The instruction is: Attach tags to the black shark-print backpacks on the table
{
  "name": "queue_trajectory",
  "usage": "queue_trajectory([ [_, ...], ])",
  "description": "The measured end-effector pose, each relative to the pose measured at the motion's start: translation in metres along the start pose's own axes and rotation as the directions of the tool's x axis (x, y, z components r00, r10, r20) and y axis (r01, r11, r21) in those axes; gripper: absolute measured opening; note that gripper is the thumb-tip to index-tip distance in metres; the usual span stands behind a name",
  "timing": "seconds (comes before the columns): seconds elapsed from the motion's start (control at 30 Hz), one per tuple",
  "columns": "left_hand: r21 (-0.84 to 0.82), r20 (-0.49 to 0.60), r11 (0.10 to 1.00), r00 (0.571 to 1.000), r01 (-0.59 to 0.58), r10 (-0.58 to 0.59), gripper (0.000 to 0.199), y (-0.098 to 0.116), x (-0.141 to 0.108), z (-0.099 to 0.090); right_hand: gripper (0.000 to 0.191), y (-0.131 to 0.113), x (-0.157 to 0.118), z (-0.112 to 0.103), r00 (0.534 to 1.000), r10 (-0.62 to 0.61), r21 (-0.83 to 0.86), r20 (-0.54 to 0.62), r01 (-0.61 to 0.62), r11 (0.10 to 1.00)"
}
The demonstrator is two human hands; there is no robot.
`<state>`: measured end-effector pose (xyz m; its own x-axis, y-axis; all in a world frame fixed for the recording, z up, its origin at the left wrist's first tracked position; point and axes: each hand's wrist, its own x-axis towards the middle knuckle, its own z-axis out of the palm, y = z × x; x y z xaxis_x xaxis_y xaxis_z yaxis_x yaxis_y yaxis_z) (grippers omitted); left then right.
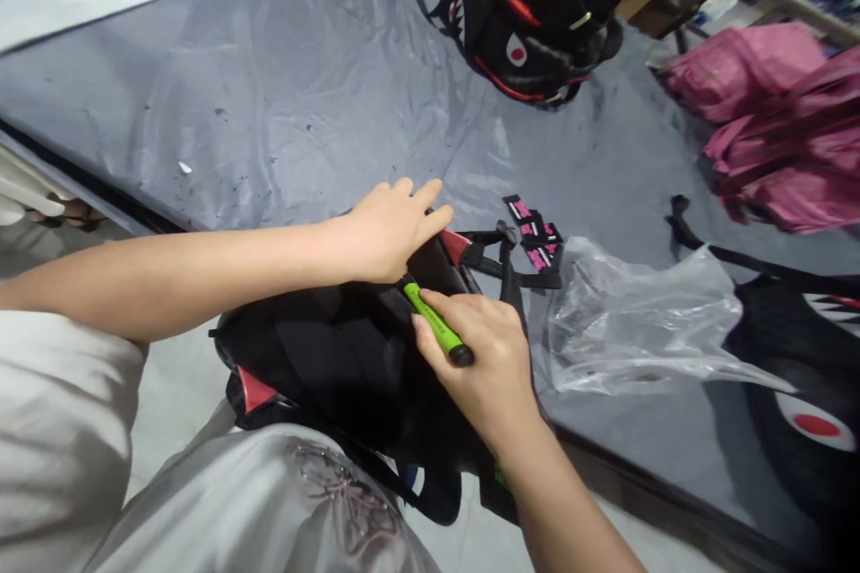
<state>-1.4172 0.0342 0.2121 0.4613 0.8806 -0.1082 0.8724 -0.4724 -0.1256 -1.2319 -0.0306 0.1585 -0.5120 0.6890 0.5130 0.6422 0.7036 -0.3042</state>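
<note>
Right hand [490, 358]: closed round a green, black-ended pen-like tool [436, 322], thumb and index finger along its barrel; far end meets the black bag [322, 349] just beside the left hand [390, 237]. Left hand: palm down at the bag's upper edge, fingers partly extended and slightly spread; thumb hidden, so cannot tell whether it pinches the fabric. Bag position: across the near edge of the table [302, 107], its lower part over the person's lap; red corner patches visible. Step in hand, as judged: tool applied at the bag's upper edge while the left hand steadies it. Any further stroke calls for the bag held flat and the tool's end clear of the left fingers; slack fabric could shift. Nearby: strap ends and pink-and-black labels [537, 233], then a clear plastic bag [645, 322]. Stacked black bags [530, 45] sit well apart at the far side.
</note>
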Motion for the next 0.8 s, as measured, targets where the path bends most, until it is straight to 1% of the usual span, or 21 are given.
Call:
queue_trajectory([
  [0.07,-0.011,0.001,1.000,1.000,-0.006,0.006,0.078,0.000,-0.001,0.000,0.019,-0.003,-0.001,0.001,0.999,0.032,-0.026,-0.010,-0.033,0.999],
  [0.2,-0.021,-0.007,1.000,1.000,-0.007,0.007,0.077,0.000,-0.001,0.000,0.019,-0.008,-0.001,0.002,0.998,0.066,-0.006,-0.025,-0.066,0.998],
  [0.3,-0.017,-0.007,1.000,1.000,-0.003,0.003,0.077,0.000,0.000,0.001,0.018,-0.011,-0.002,0.002,0.993,0.112,-0.031,-0.030,-0.113,0.993],
  [0.43,-0.017,-0.004,1.000,1.000,-0.006,0.006,0.078,0.000,0.000,0.001,0.020,-0.012,-0.004,0.003,0.986,0.169,0.072,-0.004,-0.168,0.983],
  [0.5,-0.026,-0.003,1.000,1.000,-0.009,0.009,0.078,-0.001,0.000,0.001,0.020,-0.012,-0.004,0.002,0.979,0.203,0.078,-0.006,-0.202,0.976],
  [0.67,-0.052,-0.017,0.999,1.000,-0.014,0.013,0.084,-0.002,0.001,0.004,0.021,-0.013,-0.004,0.001,0.975,0.221,0.096,0.027,-0.223,0.970],
  [0.73,-0.056,-0.020,0.998,1.000,-0.019,0.018,0.086,-0.003,0.001,0.005,0.021,-0.013,-0.004,0.001,0.975,0.224,0.055,0.009,-0.224,0.973],
  [0.8,-0.059,-0.017,0.998,1.000,-0.022,0.021,0.086,-0.003,0.001,0.006,0.022,-0.013,-0.004,0.002,0.981,0.194,0.055,-0.004,-0.193,0.980],
])
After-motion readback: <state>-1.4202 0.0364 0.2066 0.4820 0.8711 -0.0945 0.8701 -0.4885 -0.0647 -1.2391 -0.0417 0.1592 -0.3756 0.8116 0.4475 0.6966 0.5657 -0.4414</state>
